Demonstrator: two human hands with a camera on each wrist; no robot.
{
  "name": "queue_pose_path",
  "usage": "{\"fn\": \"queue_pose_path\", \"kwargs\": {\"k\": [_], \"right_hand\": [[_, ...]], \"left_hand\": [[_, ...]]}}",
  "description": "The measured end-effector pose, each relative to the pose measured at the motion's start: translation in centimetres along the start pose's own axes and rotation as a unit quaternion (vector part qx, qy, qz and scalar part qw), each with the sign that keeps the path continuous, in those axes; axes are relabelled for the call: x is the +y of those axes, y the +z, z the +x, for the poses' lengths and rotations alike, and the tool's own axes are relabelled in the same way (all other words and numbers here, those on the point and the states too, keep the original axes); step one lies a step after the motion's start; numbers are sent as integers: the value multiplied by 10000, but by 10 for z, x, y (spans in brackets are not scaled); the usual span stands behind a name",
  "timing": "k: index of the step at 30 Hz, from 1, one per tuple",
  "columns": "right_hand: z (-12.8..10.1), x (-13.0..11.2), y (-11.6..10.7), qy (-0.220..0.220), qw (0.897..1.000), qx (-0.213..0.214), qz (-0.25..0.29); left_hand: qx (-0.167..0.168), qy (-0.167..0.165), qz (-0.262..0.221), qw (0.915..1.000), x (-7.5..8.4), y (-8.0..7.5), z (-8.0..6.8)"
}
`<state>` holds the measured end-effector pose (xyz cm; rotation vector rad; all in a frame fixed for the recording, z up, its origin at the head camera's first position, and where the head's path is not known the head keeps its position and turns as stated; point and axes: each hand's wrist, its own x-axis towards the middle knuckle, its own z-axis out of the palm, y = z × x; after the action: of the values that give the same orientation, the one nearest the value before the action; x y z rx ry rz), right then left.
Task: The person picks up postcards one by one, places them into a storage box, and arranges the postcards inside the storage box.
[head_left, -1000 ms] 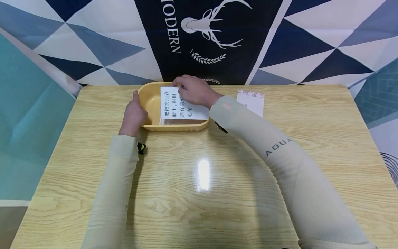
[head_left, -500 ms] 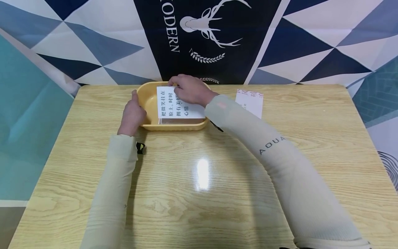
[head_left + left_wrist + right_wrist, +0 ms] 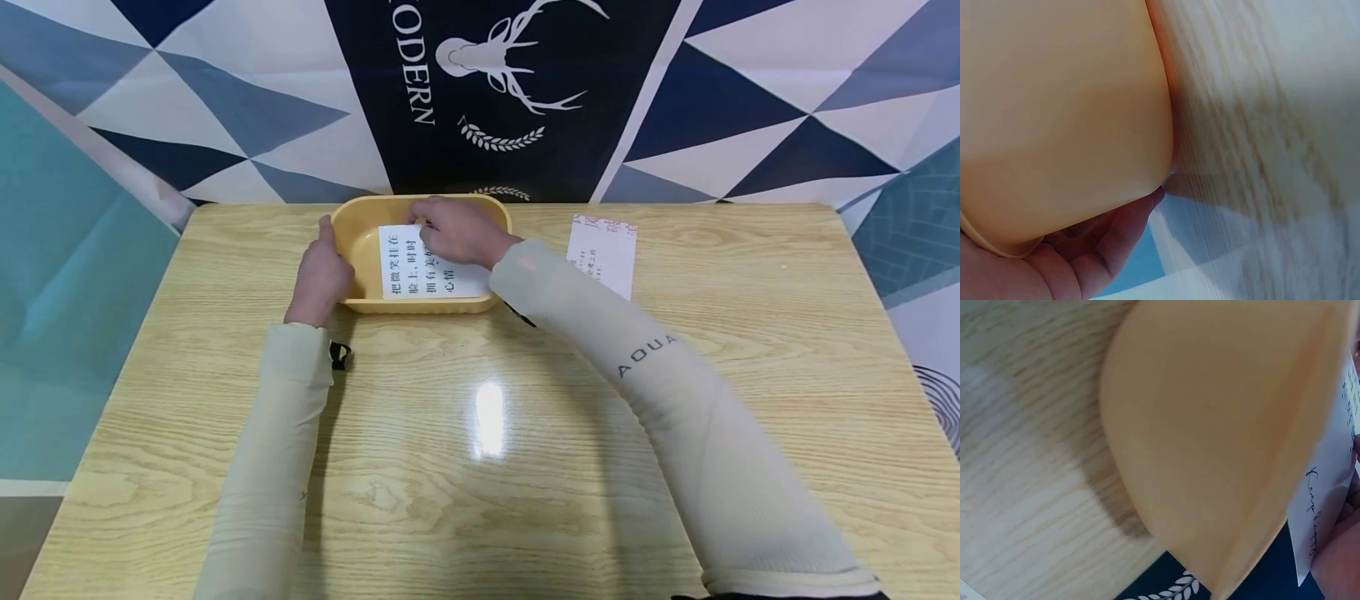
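Note:
A yellow plastic tub (image 3: pixel 362 243) stands at the table's far edge. My left hand (image 3: pixel 318 279) grips its left end; in the left wrist view the fingers (image 3: pixel 1107 256) curl against the outside of the tub (image 3: pixel 1066 125). Inside the tub, my right hand (image 3: pixel 461 229) pinches a white card (image 3: pixel 401 271) printed with dark Chinese characters. The right wrist view shows the card (image 3: pixel 1319 506) past the tub's wall (image 3: pixel 1210 425), handwriting-like script on its visible face, and part of the right hand (image 3: pixel 1338 556). Whatever lies beneath the card is hidden.
Right of the tub, a second white card (image 3: pixel 609 250) with reddish characters lies on the wooden table (image 3: pixel 420 467), partly behind the right sleeve (image 3: pixel 600 321). A patterned cloth (image 3: pixel 517 92) with a deer head hangs directly behind the table's far edge.
The card in my right hand has shifted slightly left and then down into the tub, now covering what showed below it. My left hand stays in place on the tub.

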<state>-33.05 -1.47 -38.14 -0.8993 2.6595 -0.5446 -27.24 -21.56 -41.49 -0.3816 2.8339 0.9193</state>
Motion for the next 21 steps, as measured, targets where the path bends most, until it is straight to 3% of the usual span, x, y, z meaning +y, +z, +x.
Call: {"fn": "queue_pose_path", "kwargs": {"k": [6,21], "right_hand": [[-1,4,7,-319,9993,185,-110],[1,10,19,-319,9994,89,-16]], "left_hand": [[-13,2,-18,10000,-1,0,1],[146,251,-90,9995,-3,1,0]]}}
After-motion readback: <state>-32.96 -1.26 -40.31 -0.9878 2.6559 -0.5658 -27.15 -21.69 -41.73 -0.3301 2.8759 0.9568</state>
